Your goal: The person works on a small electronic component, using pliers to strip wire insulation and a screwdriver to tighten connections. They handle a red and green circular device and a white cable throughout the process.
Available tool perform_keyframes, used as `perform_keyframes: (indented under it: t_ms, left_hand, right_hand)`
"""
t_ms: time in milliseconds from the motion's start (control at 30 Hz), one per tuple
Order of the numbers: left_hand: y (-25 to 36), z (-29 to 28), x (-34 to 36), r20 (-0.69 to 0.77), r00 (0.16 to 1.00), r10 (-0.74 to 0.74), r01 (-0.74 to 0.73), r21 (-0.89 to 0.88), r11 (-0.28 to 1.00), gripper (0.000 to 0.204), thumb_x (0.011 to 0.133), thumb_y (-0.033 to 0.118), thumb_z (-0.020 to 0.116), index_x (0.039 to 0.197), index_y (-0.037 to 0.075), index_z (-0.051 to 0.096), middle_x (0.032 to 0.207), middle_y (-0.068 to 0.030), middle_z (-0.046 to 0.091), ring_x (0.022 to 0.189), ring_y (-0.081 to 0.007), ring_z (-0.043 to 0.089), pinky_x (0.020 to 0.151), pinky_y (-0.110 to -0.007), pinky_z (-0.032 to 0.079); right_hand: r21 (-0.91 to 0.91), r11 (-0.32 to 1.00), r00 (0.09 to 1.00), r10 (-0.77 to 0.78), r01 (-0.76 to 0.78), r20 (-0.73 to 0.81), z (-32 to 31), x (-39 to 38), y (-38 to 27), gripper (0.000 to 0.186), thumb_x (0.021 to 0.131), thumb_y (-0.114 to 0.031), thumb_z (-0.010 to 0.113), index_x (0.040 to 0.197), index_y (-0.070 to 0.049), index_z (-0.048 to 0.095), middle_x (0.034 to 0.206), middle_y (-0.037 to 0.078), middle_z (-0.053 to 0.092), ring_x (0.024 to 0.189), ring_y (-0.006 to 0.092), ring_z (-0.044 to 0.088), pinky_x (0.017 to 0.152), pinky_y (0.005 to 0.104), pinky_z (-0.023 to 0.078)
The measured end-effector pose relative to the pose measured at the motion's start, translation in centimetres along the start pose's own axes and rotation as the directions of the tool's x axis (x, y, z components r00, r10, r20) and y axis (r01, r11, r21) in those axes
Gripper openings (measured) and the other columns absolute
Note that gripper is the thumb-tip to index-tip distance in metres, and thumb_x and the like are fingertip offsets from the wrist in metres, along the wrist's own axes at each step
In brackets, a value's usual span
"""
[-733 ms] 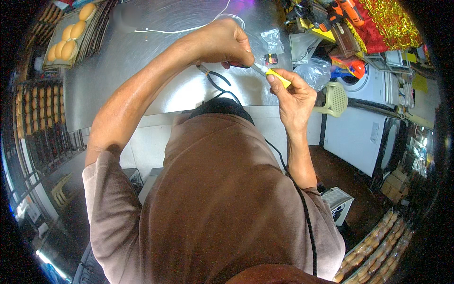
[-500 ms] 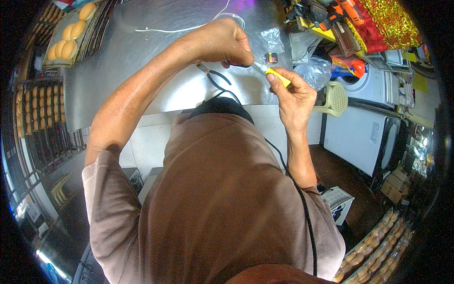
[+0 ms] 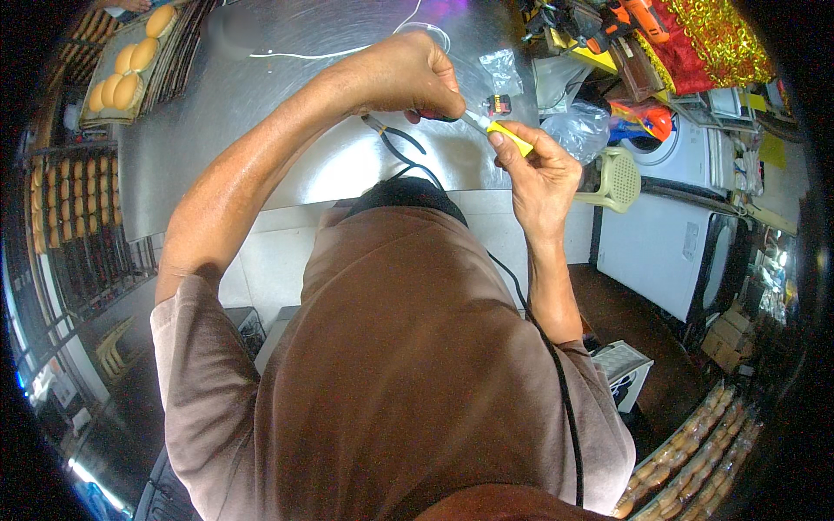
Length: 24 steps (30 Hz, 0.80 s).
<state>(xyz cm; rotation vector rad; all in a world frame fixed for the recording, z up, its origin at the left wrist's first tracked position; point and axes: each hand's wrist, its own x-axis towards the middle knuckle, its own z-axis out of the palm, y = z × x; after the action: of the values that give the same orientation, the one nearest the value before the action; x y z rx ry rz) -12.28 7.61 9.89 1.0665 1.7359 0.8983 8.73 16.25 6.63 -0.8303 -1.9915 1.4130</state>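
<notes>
My right hand (image 3: 546,178) pinches the yellow handle of a screwdriver (image 3: 512,139). Its metal shaft points up and left toward my left hand (image 3: 426,82), which bends over the steel table. Those left fingers close on a small dark and reddish thing (image 3: 434,115), mostly hidden beneath them, so its kind does not show. The screwdriver's tip meets or nearly meets it. Below my left wrist, pliers (image 3: 395,139) with dark handles lie near the table's front edge. A small red and black piece (image 3: 499,105) rests beyond the screwdriver.
Across the steel table (image 3: 304,95) runs a white cable (image 3: 321,56). Clear plastic bags (image 3: 578,130) lie at its right end, near an orange power drill (image 3: 645,19). Bread buns (image 3: 122,89) sit on stacked trays at left. A pale green stool (image 3: 615,181) stands right.
Both my hands hold almost the same pose, with only a slight shift around the screwdriver. Another person's hand now shows more at the top left, by the trays.
</notes>
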Motion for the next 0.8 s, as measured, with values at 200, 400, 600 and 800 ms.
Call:
perform_keyframes:
  t_ms: [200,400,600,800]
  left_hand:
    - [-0.3,0.0,0.2,0.009,1.0,0.007,-0.007,-0.007,1.0,0.01,0.067,0.011,0.073,0.068,0.002,0.068,0.06,-0.0022,0.061,0.052,-0.0093,0.054,0.048,-0.025,0.044]
    - [0.1,-0.1,0.1,0.009,1.0,0.004,-0.004,0.02,1.0,0.01,0.068,0.011,0.072,0.069,0.001,0.068,0.06,-0.0025,0.061,0.052,-0.0094,0.055,0.048,-0.026,0.045]
    - [0.3,-0.6,0.5,0.055,0.998,0.003,-0.007,0.077,0.997,0.017,0.069,0.017,0.074,0.065,0.002,0.068,0.059,-0.0045,0.062,0.052,-0.011,0.058,0.051,-0.026,0.05]
    - [0.7,-1.0,1.2,0.091,0.996,-0.003,-0.01,0.146,0.989,0.012,0.069,0.012,0.072,0.07,0.001,0.068,0.06,-0.0029,0.062,0.052,-0.0093,0.056,0.048,-0.026,0.046]
  right_hand:
    - [0.002,1.0,1.0,0.022,-0.022,-0.002,0.1,0.0,0.0,0.018,0.081,-0.008,0.077,0.096,0.0,0.074,0.081,0.003,0.068,0.068,0.0056,0.055,0.06,0.0212,0.043]
    - [0.021,0.999,0.999,0.034,-0.034,-0.01,0.3,0.1,0.3,0.018,0.08,-0.009,0.077,0.096,0.0,0.074,0.08,0.002,0.068,0.066,0.0049,0.053,0.058,0.0209,0.042]
    - [0.029,1.0,1.0,0.0,0.0,-0.011,0.4,0.2,0.9,0.018,0.08,-0.011,0.078,0.095,-0.001,0.074,0.076,0.001,0.067,0.061,0.0035,0.047,0.054,0.0205,0.037]
    - [0.044,0.999,1.0,0.012,-0.012,-0.007,0.5,0.2,1.1,0.017,0.081,-0.01,0.077,0.095,-0.001,0.074,0.075,-0.003,0.065,0.059,0.0023,0.041,0.051,0.0206,0.032]
